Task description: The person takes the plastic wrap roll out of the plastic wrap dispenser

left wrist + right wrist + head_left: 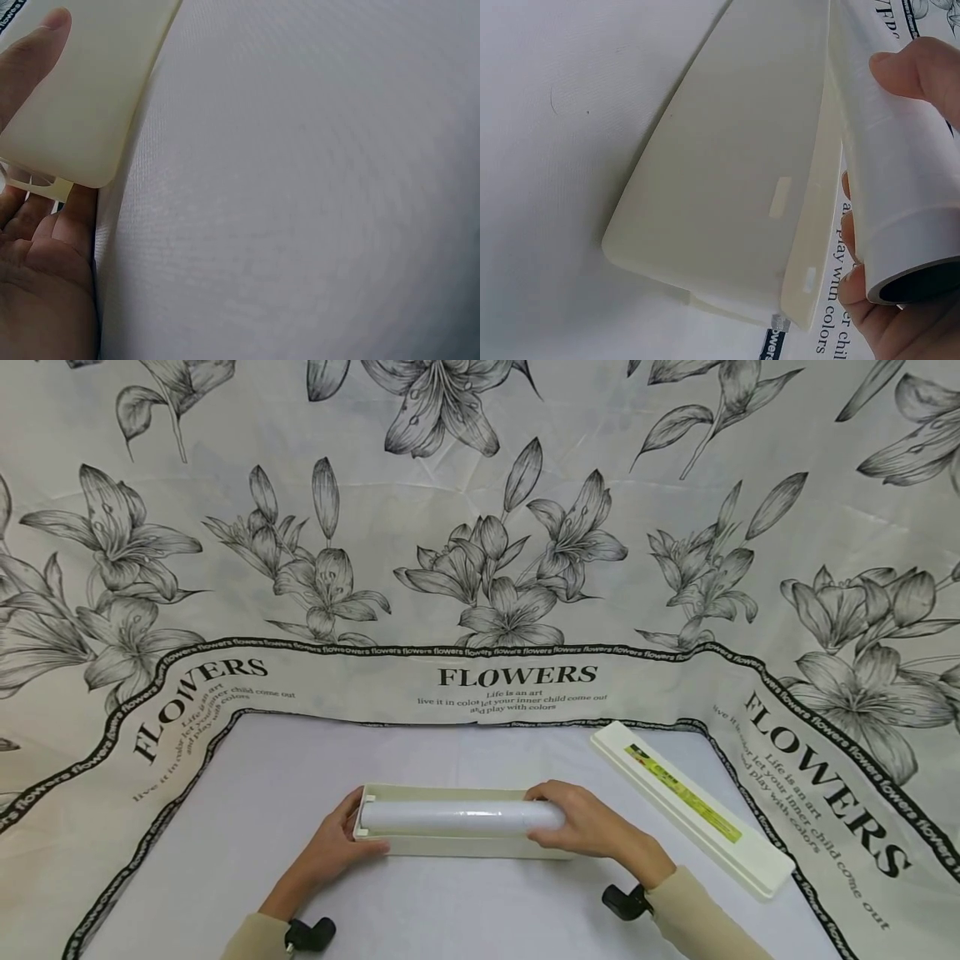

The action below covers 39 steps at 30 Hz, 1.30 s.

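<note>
A cream plastic box (465, 847), long and without its cover, lies across the white table surface. Within it, in the head view, shows a roll of cling film (450, 815). My left hand (341, 843) grips the box's left end, thumb on the front wall and fingers at the end. With the right hand (588, 822) I hold the roll's right end, thumb on one side and fingers on the other. From the right wrist, the roll's hollow tube end (919, 281) stands raised above the box wall (712, 165).
The long cream lid (652, 777) with a yellow-green label lies slantwise to the right of the box. A cloth (517, 693) printed with flowers and lettering borders the white surface (450, 910) and rises behind it. Black wrist cameras (311, 935) sit at both sleeves.
</note>
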### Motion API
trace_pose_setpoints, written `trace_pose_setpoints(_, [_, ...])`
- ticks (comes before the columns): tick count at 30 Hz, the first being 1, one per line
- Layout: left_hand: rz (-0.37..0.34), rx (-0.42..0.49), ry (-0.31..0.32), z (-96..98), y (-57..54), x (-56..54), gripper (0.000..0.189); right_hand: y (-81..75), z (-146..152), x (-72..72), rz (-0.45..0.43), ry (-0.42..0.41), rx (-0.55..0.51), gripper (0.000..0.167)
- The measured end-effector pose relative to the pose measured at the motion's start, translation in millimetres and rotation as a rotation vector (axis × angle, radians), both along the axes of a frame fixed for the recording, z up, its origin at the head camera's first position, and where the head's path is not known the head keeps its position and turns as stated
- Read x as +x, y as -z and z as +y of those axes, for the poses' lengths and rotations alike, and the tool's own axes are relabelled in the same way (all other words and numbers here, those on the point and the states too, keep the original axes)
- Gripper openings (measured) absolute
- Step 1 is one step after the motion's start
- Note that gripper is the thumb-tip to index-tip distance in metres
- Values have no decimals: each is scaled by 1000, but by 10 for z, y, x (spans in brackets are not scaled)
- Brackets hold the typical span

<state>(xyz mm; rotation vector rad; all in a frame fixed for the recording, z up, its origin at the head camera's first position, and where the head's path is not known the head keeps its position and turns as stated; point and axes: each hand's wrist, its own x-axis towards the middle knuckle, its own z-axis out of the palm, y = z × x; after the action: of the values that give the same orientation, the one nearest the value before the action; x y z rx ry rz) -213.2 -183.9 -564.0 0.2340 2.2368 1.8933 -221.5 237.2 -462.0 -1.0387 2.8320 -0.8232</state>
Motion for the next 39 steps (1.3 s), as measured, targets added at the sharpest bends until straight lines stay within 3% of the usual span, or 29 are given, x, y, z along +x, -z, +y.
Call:
trace_pose_setpoints(26, [8,30,12,5,-10,-4,109,18,224,43,33,41,-90,41])
trace_pose_setpoints(39, [5,-12,-3,9,-24,12,109,6,304,70,30,103,-151,41])
